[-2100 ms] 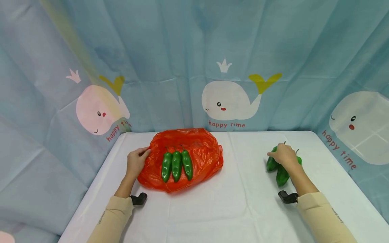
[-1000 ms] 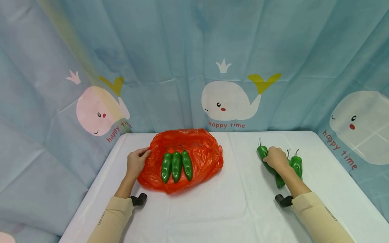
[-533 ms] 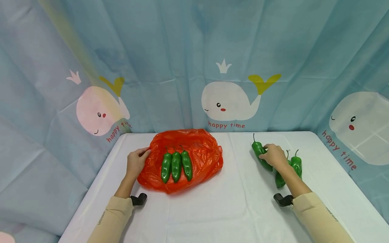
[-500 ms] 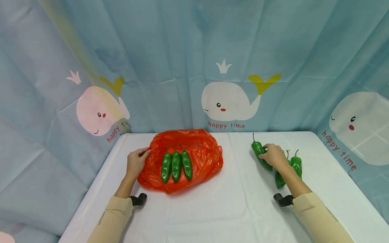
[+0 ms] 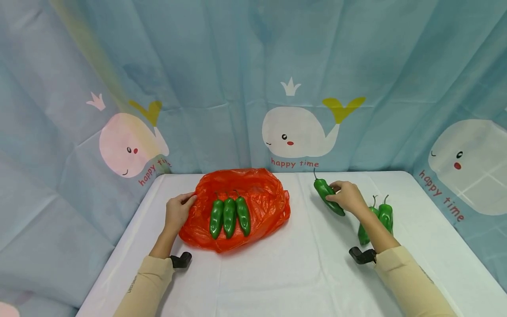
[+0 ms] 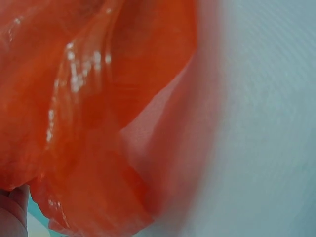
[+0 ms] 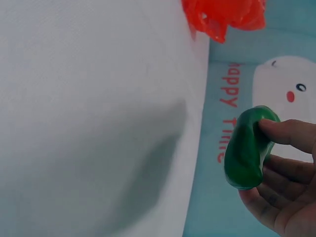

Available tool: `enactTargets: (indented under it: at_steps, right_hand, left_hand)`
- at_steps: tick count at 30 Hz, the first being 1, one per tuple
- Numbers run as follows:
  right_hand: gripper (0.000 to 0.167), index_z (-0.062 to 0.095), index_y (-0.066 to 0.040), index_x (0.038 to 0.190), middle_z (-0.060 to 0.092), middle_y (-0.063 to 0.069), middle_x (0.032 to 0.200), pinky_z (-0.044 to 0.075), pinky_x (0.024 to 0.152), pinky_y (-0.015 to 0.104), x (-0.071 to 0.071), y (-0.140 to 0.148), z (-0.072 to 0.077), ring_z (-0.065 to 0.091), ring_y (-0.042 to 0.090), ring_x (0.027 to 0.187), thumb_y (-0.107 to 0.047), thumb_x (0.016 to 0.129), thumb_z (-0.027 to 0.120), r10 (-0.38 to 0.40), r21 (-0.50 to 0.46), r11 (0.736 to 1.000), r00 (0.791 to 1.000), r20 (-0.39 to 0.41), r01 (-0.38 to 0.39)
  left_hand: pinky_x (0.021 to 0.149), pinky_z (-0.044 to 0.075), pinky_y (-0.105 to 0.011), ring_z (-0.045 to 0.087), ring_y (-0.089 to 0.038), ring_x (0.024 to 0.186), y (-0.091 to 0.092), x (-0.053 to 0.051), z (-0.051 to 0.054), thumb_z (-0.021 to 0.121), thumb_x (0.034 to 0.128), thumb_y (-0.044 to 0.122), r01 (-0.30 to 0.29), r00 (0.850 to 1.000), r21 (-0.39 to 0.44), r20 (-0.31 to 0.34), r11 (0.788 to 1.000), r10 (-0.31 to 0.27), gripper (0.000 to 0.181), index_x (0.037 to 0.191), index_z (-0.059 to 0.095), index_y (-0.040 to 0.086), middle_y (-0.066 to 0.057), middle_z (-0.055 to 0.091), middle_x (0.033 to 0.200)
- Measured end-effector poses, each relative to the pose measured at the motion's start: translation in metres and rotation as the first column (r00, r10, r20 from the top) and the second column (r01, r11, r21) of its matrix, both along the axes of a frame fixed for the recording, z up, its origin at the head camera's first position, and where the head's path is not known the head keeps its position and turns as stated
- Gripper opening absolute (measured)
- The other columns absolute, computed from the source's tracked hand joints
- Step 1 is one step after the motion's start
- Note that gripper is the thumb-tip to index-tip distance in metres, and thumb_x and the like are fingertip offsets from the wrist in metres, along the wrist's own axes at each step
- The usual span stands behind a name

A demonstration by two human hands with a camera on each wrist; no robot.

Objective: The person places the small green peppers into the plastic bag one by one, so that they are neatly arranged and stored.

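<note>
In the head view my right hand (image 5: pixel 347 196) pinches a long green pepper (image 5: pixel 328 196) between thumb and fingers, its thin stem pointing away. The right wrist view has this pepper (image 7: pixel 249 148) lifted off the cloth, its shadow cast below. My left hand (image 5: pixel 177 212) pinches the left rim of a red plastic bag (image 5: pixel 269 215), which lies spread with its mouth open. Three green peppers (image 5: pixel 229 218) lie side by side in it, stems away from me. Red film (image 6: pixel 84 128) fills much of the left wrist view, with only a bit of the hand at the lower left.
Two more green peppers (image 5: pixel 385 215) lie at the right, partly behind my right forearm. A white cloth (image 5: pixel 273 277) covers the table. A blue curtain (image 5: pixel 222 88) with whale prints hangs behind its far edge. A black wrist camera mount (image 5: pixel 362 255) sits on each wrist.
My right hand has taken a pepper from the right-hand group, lifted it and carried it leftward toward the bag. The left hand and the bag have stayed in place.
</note>
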State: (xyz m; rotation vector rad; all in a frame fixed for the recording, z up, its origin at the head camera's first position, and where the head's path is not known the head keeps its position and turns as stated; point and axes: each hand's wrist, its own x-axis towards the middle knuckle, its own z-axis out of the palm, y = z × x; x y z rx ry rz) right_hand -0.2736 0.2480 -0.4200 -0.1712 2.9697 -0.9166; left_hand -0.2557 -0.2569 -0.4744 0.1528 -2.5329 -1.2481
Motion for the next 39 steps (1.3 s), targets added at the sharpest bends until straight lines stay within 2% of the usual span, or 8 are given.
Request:
enactTargets:
  at_steps: [6, 16, 33, 39]
  right_hand:
    - [0.048, 0.059, 0.009, 0.124, 0.064, 0.030, 0.116, 0.056, 0.080, 0.046, -0.003, -0.008, 0.007, 0.063, 0.041, 0.103, -0.017, 0.086, 0.071, 0.004, -0.011, 1.000, 0.999, -0.038, -0.004]
    - [0.048, 0.058, 0.008, 0.126, 0.064, 0.029, 0.118, 0.057, 0.081, 0.046, -0.005, -0.020, 0.022, 0.063, 0.041, 0.105, -0.017, 0.087, 0.071, 0.002, -0.044, 0.999, 0.999, -0.041, -0.004]
    - [0.050, 0.055, 0.009, 0.129, 0.064, 0.031, 0.118, 0.058, 0.085, 0.047, -0.009, -0.037, 0.038, 0.064, 0.042, 0.106, -0.016, 0.089, 0.069, 0.017, -0.089, 0.996, 0.999, -0.050, -0.021]
    - [0.048, 0.056, 0.009, 0.129, 0.065, 0.030, 0.116, 0.058, 0.085, 0.048, -0.010, -0.048, 0.039, 0.065, 0.041, 0.104, -0.014, 0.089, 0.070, 0.009, -0.130, 0.991, 0.998, -0.063, -0.018]
  left_hand:
    - [0.094, 0.054, -0.047, 0.066, -0.033, 0.105, 0.000, 0.000, 0.001, 0.060, 0.0974, 0.027, -0.003, 1.000, 0.001, 0.007, 1.000, 0.003, 0.037, 0.120, 0.068, 0.000, -0.021, 0.070, 0.117]
    - [0.094, 0.054, -0.047, 0.067, -0.034, 0.105, 0.001, 0.000, 0.006, 0.061, 0.0972, 0.025, 0.006, 1.000, 0.009, -0.016, 1.000, -0.006, 0.035, 0.120, 0.068, -0.001, -0.021, 0.070, 0.116]
    - [0.094, 0.054, -0.044, 0.066, -0.032, 0.106, 0.001, 0.000, 0.002, 0.060, 0.0973, 0.027, -0.003, 1.000, 0.013, 0.009, 1.000, 0.003, 0.037, 0.121, 0.067, 0.000, -0.020, 0.070, 0.118]
    - [0.092, 0.055, -0.042, 0.067, -0.031, 0.105, 0.002, -0.001, 0.002, 0.062, 0.0960, 0.025, -0.004, 1.000, 0.007, -0.014, 1.000, 0.004, 0.034, 0.119, 0.069, 0.000, -0.019, 0.071, 0.115]
